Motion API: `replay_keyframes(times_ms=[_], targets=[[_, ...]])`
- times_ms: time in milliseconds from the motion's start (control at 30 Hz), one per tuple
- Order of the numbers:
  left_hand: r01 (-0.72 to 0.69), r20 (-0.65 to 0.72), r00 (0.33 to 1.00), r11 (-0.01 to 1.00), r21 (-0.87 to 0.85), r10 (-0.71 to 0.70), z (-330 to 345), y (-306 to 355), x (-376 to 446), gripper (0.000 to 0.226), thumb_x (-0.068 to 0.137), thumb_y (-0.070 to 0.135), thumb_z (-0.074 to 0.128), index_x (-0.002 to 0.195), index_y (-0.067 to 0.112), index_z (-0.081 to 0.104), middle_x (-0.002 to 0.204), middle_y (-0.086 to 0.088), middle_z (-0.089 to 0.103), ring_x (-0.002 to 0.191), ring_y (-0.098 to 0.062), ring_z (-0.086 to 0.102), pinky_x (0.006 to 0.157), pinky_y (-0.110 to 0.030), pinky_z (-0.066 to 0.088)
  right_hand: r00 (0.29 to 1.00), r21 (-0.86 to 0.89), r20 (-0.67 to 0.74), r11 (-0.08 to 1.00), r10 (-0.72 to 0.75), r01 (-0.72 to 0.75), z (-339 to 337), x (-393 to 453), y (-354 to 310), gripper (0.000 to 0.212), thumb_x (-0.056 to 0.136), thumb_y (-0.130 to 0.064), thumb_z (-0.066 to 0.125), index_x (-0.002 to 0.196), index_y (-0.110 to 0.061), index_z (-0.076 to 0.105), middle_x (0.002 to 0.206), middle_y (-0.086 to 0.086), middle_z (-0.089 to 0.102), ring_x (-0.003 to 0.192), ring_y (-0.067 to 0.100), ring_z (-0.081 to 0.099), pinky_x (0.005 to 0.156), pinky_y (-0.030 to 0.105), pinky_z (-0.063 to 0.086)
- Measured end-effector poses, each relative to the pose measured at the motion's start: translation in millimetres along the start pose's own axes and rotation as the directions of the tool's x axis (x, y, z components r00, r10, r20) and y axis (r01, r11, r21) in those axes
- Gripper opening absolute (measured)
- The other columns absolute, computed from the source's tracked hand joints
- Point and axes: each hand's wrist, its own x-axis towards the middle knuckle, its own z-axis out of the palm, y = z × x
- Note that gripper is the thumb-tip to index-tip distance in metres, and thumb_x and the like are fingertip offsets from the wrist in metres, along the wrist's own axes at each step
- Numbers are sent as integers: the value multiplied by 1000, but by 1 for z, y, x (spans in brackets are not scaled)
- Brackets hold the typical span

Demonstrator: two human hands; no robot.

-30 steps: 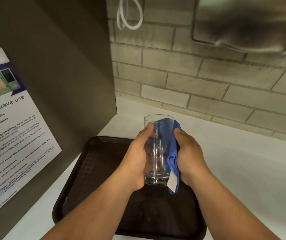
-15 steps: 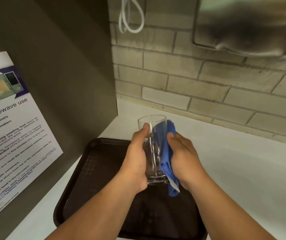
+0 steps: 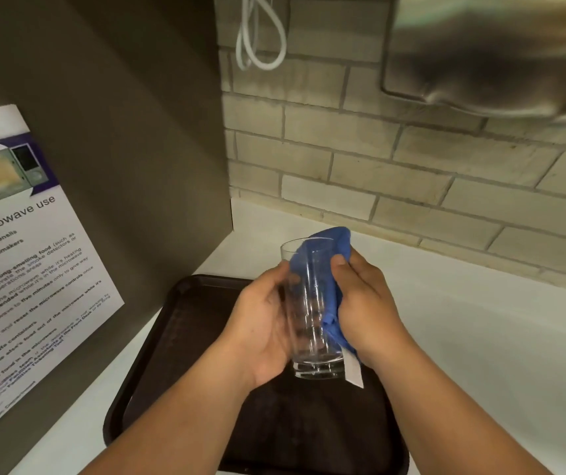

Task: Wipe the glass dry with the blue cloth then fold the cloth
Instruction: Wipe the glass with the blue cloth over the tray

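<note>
I have the glass (image 3: 310, 313) upright and lifted just above the dark tray (image 3: 158, 365), over the half of it nearer the brick wall (image 3: 412, 173). My left hand (image 3: 264, 323) cups its side, fingers curled round the back, palm against the wall of the tumbler. My right hand (image 3: 364, 306) is closed on the blue cloth (image 3: 329, 269), thumb pinching it against the glass near the rim, the rest bunched down the right side with a white tag (image 3: 353, 371) hanging by the base.

The risk I see is slip: the left hand's hold looks loose, more cradle than clamp, and a wet glass rubbed from one side could twist out and drop onto the tray. Pushing too hard with the cloth would do it. I also judge the inside may stay damp, since I cannot tell whether any cloth reaches into the mouth.

Left of the tray stands a brown panel with a microwave use notice (image 3: 24, 269). Above the tray a white cable loop (image 3: 261, 42) hangs on the brick, and a steel fixture (image 3: 494, 53) juts out higher right. None of them crowds the hands; the white counter (image 3: 480, 354) right of the tray gives room for folding.
</note>
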Motion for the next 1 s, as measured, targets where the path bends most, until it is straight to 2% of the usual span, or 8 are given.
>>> replay_keyframes(times_ms=[133,300,500,600,733,833,933,1000], targets=[[18,0,1000,1000,14,-18,5,-6,0,68,74,64,71,110,8,85,108,-21,83,96,-35,81,91,-48,64,996,61,-27,995,85,-84,2,3,8,32,105,-32,39,96,-20,68,62,-8,76,56,2,70,47,9,48],[20,-177,984,992,124,3,18,-7,3,61,86,66,70,113,13,83,109,-18,84,95,-34,83,85,-47,67,937,11,-119,944,328,-329,1,-3,19,45,104,-33,41,80,-3,64,57,14,70,44,8,64,48,21,50],[-72,-236,963,969,235,129,21,-7,5,39,88,64,68,112,33,64,116,-7,75,95,-20,79,72,-35,61,985,-553,54,817,-164,166,23,-46,34,63,99,-46,31,155,-18,22,147,5,48,129,14,53,105,22,44],[-42,-187,980,989,141,68,26,-10,-1,58,78,66,71,123,29,69,122,-10,77,108,-26,77,86,-44,61,994,-394,12,913,-107,103,13,-21,14,45,103,-41,33,143,-25,43,128,-4,63,117,13,62,90,16,46],[1,-167,986,999,54,8,29,-3,-3,73,83,60,74,140,14,64,133,-23,75,116,-40,75,105,-56,58,997,-196,-25,978,71,-74,-3,-14,13,41,105,-33,37,94,-4,63,84,22,71,79,34,69,78,49,55],[-4,-193,981,997,75,18,24,-1,-2,76,85,63,72,141,13,60,136,-26,70,119,-42,73,106,-56,56,997,-412,81,910,-12,45,11,-45,28,37,103,-33,35,126,-13,57,119,9,69,101,7,67,94,34,54],[-27,-214,975,988,150,59,23,-11,-3,59,88,64,69,133,27,62,123,-16,78,110,-32,78,99,-51,60,973,-617,117,754,-199,228,23,-45,24,62,103,-36,31,159,-19,11,162,-7,16,148,9,21,120,30,27],[15,-190,982,996,92,3,23,-13,-4,61,90,69,62,130,24,71,122,-13,82,113,-30,78,104,-50,57,982,-550,62,815,-179,184,16,-28,12,58,103,-37,33,158,-23,18,157,-1,39,140,10,42,111,24,38]])
